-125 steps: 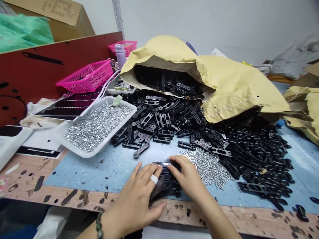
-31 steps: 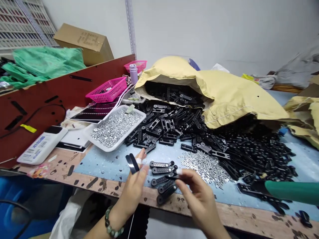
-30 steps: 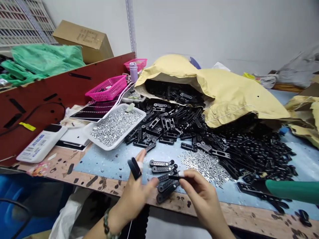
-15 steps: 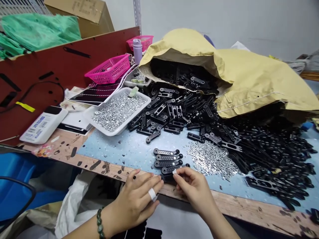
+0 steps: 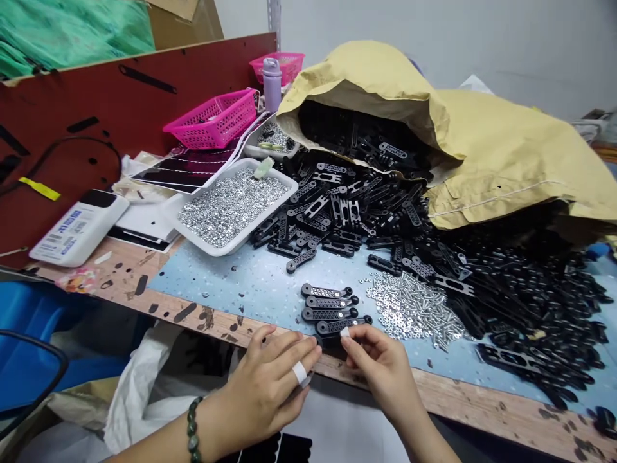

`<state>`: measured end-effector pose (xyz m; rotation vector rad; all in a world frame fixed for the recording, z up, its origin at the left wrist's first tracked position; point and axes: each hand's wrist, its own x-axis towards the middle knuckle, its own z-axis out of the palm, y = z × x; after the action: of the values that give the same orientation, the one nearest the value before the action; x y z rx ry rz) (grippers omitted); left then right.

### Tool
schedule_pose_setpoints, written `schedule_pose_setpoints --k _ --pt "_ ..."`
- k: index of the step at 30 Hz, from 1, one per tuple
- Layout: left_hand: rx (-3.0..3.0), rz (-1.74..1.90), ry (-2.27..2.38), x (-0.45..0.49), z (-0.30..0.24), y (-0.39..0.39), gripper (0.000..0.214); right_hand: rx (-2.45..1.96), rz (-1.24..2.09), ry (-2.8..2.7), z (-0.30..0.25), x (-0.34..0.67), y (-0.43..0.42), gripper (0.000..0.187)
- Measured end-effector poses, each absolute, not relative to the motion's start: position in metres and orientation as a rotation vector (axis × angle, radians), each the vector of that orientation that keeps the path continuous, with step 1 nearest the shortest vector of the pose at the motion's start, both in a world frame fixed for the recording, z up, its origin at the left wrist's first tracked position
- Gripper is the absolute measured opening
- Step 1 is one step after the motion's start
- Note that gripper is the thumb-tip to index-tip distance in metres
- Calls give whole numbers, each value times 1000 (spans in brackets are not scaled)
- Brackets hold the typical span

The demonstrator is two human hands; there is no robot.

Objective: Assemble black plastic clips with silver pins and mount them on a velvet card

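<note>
At the table's front edge, my left hand (image 5: 272,379) reaches over with its fingers bent together, the tips against a dark plastic arm (image 5: 331,346). White tape wraps one finger; the thumb is hidden. My right hand (image 5: 383,363) is closed in a pinch at the other end of that arm, a bit of white (image 5: 344,332) showing at its fingertips. What lies inside the pinch is hidden. Just beyond my fingers, several black plastic arms (image 5: 330,315) with lattice faces lie stacked in a row. A pile of small silver screws and nuts (image 5: 409,305) is to their right.
A white tray of small metal nuts (image 5: 231,209) stands at left, near a pink basket (image 5: 214,122) and a white boxy device (image 5: 80,228). Heaped black plastic parts (image 5: 520,302) cover the right side. Yellow sacks (image 5: 371,71) spill more parts behind. A red-brown board (image 5: 159,122) borders the left.
The view has shifted slightly, so things sit a little differently in the picture. Both hands keep nearly the same pose beside the row of black arms.
</note>
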<state>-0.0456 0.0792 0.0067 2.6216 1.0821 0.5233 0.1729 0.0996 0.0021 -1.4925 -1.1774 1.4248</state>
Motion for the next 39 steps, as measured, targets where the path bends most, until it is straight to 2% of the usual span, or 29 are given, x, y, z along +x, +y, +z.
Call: schedule_pose_setpoints --k 12,15,17,19,22,29,33,36,39 --pt "2575 545 1122 -34 11 82 56 -1618 838 -1808 2 172 101 11" --pt "2497 560 1102 -32 20 87 56 -1749 678 -1873 6 180 103 27" --pt "2388 570 1049 -32 28 90 52 -1703 615 -1883 13 181 102 28" --pt "2256 607 994 -31 35 93 46 -1547 777 -1829 24 176 101 21" --pt "2106 665 984 -25 38 96 40 -1286 1140 -1690 38 160 99 23" --pt "1659 885 1247 -22 18 100 49 -1224 1250 -1552 48 162 98 7" --pt "2061 843 1320 -36 13 98 41 -1351 1398 -1363 40 182 116 17" --pt "2533 594 1154 -41 12 94 49 -1440 1442 -1424 30 187 130 18" --pt "2687 441 1118 -40 12 93 53 -1503 1406 -1550 23 187 137 17"
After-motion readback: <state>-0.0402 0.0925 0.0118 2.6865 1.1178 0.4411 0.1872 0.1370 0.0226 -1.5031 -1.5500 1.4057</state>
